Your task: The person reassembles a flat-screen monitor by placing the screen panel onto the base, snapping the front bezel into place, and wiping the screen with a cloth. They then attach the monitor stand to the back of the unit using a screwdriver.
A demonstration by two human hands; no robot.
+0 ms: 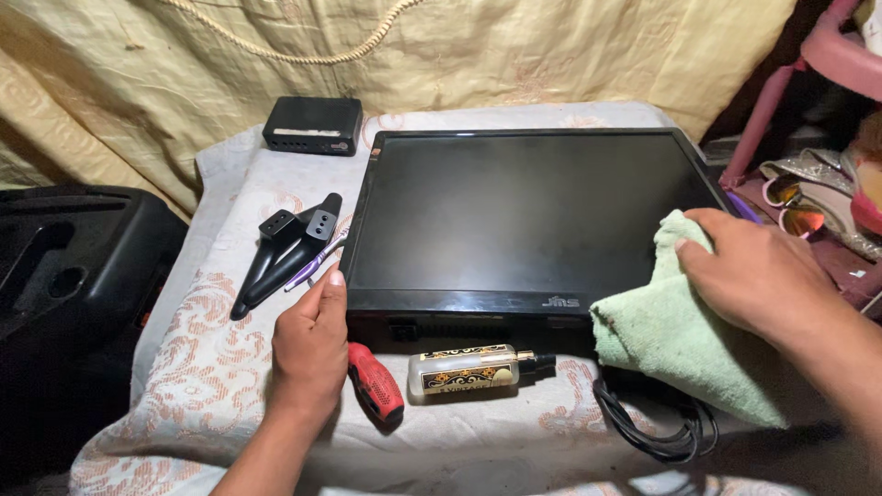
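A black flat monitor [514, 211] lies screen up on a table covered with a patterned white cloth [202, 367]. My left hand [310, 347] rests against the monitor's near left corner, thumb on the frame, holding nothing. My right hand [755, 276] presses a pale green rag [680, 335] onto the monitor's near right corner; the rag hangs over the edge. A red-handled screwdriver [375, 381] lies just right of my left hand. A small clear bottle with a patterned label [467, 369] lies in front of the monitor.
Two black stand feet [285, 248] and a purple pen [317, 262] lie left of the monitor. A small black box [312, 124] sits at the back. A black cable [657, 432] loops at the front right. A black case [64, 276] stands left; pink furniture and sunglasses [795, 207] right.
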